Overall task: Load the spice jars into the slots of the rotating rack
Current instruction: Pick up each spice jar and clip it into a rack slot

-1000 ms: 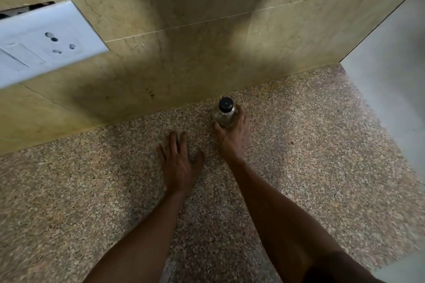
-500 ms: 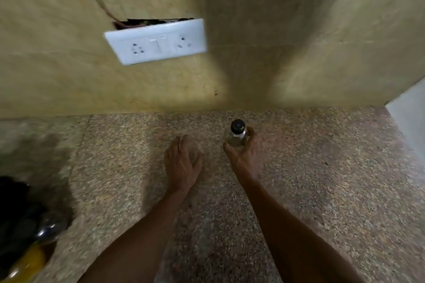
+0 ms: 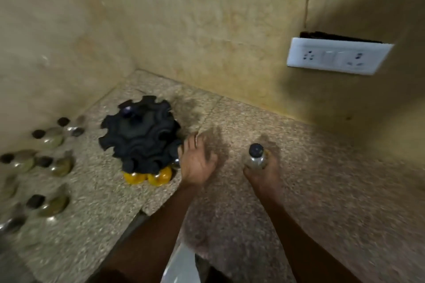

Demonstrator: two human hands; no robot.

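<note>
On the speckled table (image 3: 322, 179), near the back wall: right hand (image 3: 264, 177) wrapped around a small clear jar (image 3: 255, 158), black cap, upright, base on the table. Left hand (image 3: 197, 163) flat, fingers loose, holding nothing, touching the rack's edge. Rack (image 3: 140, 133) is black, scalloped slots around the rim, two yellow-filled jars (image 3: 147, 177) under its near side. More black-capped jars (image 3: 53, 163) stand scattered far left, blurred.

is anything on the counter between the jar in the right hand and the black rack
Yes: the left hand rests on the counter beside the rack, on the straight path from the jar held in the right hand. Otherwise that stretch looks bare.
</note>
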